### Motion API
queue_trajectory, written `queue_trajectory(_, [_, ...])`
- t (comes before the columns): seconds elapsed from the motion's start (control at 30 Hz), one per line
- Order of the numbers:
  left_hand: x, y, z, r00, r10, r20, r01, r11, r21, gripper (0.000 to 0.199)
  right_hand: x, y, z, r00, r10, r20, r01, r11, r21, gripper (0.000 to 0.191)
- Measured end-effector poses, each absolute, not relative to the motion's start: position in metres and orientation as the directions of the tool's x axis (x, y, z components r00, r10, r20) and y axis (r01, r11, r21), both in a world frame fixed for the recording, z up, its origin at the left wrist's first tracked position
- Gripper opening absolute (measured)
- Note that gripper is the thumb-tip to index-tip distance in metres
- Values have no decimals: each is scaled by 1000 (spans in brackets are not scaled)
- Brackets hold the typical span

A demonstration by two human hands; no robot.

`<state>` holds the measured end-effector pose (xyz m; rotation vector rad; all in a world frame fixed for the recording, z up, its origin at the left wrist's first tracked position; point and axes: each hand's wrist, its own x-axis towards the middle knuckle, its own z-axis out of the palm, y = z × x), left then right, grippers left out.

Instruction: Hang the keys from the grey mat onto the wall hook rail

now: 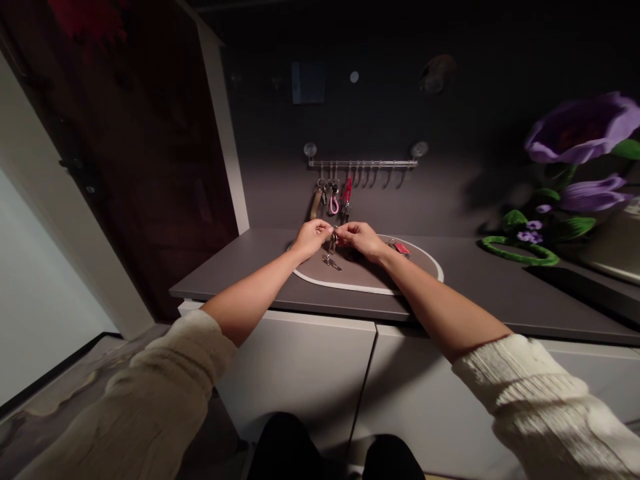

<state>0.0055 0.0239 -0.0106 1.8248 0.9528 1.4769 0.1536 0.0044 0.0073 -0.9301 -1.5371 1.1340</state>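
Both hands meet over a brown mat with a white edge (pixel 345 287). Between the fingertips hangs a bunch of keys (pixel 333 243) on a ring. My left hand (pixel 313 237) pinches it from the left, fingers closed. From the right, my right hand (pixel 361 239) pinches the same bunch with thumb and finger. Loose-looking keys (pixel 332 263) lie on the mat just below the hands; whether they join the held bunch I cannot tell. A small red item (pixel 401 249) rests on the mat to the right of my right hand.
Behind the hands, a clear hook rail (pixel 365 163) on the wall carries several key sets, including a pink loop (pixel 334 203) and a red strap (pixel 348 190). Purple flowers (pixel 580 133) stand at the right. A dark door (pixel 145 153) is at the left, white cabinets (pixel 300 360) below.
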Motion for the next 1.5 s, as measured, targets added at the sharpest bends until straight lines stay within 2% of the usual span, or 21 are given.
queue_trajectory(0.2, [6, 23, -10, 153, 810, 566, 176, -585, 791, 12, 156, 9, 4, -236, 925, 298, 47, 317, -947, 9])
queue_trajectory(0.5, [4, 19, -11, 186, 723, 665, 459, -662, 592, 15, 158, 10, 3, -188, 934, 306, 12, 313, -950, 13])
queue_trajectory(0.63, [3, 19, -14, 223, 711, 667, 584, -645, 493, 18, 161, 10, 4, -156, 937, 312, 2, 316, -949, 14])
queue_trajectory(0.8, [4, 20, -17, 291, 708, 644, 643, -643, 416, 22, 164, 10, 6, -78, 930, 358, -9, 358, -933, 19])
queue_trajectory(1.0, [6, 18, -17, 316, 727, 610, 658, -631, 412, 22, 169, 12, 14, 44, 931, 363, -107, 366, -924, 20])
queue_trajectory(1.17, [6, 20, -19, 345, 731, 588, 673, -630, 388, 22, 176, 21, 32, 143, 928, 343, -172, 365, -915, 13])
queue_trajectory(1.37, [6, 23, -21, 361, 734, 576, 682, -629, 373, 23, 182, 38, 65, 225, 915, 334, -170, 375, -911, 3])
queue_trajectory(1.5, [6, 24, -23, 355, 736, 576, 679, -627, 383, 23, 179, 47, 84, 259, 906, 335, -133, 377, -917, 7])
